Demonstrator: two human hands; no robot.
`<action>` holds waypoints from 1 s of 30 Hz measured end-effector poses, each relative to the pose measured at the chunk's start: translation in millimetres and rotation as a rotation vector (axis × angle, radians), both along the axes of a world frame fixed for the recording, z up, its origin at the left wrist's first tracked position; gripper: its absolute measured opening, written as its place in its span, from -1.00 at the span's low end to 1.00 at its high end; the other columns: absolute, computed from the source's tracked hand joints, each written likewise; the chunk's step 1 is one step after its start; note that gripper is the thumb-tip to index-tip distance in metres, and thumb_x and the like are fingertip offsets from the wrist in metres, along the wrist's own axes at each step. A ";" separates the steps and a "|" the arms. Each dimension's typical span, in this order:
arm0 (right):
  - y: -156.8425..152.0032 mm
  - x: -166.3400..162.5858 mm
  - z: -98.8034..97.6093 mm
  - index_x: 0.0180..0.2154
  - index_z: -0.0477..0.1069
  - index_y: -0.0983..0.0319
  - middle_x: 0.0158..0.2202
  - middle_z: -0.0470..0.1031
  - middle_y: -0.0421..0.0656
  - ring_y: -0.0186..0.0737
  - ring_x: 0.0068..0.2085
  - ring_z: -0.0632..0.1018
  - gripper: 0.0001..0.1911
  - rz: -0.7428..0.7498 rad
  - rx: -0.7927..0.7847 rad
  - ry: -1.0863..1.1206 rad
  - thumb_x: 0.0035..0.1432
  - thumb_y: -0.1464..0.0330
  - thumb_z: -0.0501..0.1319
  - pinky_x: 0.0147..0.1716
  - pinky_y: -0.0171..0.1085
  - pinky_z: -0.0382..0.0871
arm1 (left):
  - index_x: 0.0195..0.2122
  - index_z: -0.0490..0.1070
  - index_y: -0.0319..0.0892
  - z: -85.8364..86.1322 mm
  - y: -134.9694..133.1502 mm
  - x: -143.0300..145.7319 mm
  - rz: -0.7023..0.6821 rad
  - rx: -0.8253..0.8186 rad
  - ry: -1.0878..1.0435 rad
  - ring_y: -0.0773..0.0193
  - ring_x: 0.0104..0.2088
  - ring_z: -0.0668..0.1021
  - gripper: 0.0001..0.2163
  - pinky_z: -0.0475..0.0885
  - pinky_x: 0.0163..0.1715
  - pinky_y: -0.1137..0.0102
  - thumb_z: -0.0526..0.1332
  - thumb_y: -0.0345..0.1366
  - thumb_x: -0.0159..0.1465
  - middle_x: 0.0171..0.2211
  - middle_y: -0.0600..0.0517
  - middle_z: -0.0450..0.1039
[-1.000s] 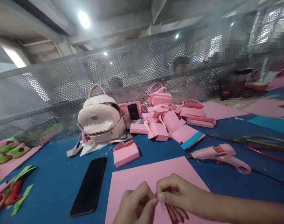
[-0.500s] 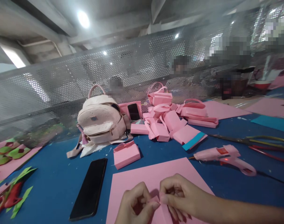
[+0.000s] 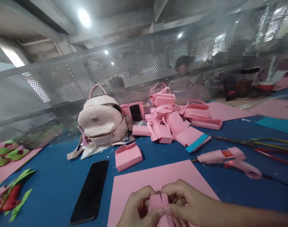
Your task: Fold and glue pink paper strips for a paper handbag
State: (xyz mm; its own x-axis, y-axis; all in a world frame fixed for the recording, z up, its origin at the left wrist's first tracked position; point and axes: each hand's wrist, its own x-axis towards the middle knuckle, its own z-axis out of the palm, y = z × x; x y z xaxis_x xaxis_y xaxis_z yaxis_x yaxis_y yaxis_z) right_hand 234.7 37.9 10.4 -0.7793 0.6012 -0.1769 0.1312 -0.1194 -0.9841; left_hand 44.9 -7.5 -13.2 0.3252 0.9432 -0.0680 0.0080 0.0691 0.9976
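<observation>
Between my two hands is a folded piece of pink paper, its edges meeting at a seam in the middle. My left hand grips its left side with thumb and fingers, and my right hand pinches the right side close to the seam. The thumbs nearly touch each other. Below them lies a large pink sheet on the blue table. The lower end of the folded piece runs out of view at the bottom edge.
Right of the sheet lies a pink glue gun, with scissors behind it. A black phone is at the left. Farther back stand a backpack and several pink paper bags. Red-handled scissors lie far left among green scraps.
The folded pink paper has come up higher between my fingers, so more of its face and seam shows. Both hands still grip it in nearly the same place.
</observation>
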 end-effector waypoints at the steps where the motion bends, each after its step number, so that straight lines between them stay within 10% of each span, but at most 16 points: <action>1: -0.4 0.4 0.0 -0.49 0.25 0.23 -0.67 0.29 -0.34 -0.43 -0.62 0.37 -0.47 0.012 -0.004 0.001 0.05 -0.09 0.30 -0.62 -0.45 0.24 | -0.42 0.21 -0.16 0.8 -0.3 -0.8 -0.025 -0.006 0.004 0.39 -0.49 0.20 -0.56 0.06 -0.48 0.46 0.33 0.10 0.15 -0.53 0.16 0.13; 30: 1.0 1.5 4.6 -0.42 0.34 0.26 -0.63 0.32 -0.31 -0.41 -0.59 0.38 -0.56 -0.006 -0.036 0.053 0.05 0.02 0.35 -0.60 -0.46 0.24 | -0.55 0.17 -0.15 16.8 -3.6 2.9 0.120 -0.007 0.037 0.44 -0.56 0.12 -0.51 -0.03 -0.56 0.48 0.39 0.10 0.05 -0.63 0.20 0.10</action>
State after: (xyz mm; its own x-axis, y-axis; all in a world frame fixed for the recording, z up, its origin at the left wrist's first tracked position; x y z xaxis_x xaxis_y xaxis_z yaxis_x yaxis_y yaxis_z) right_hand 236.3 38.9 15.1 -0.7847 0.5996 -0.1570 0.0779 -0.1559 -0.9847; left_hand 47.8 -11.1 3.6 0.2071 0.9747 -0.0841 0.0357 0.0783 0.9963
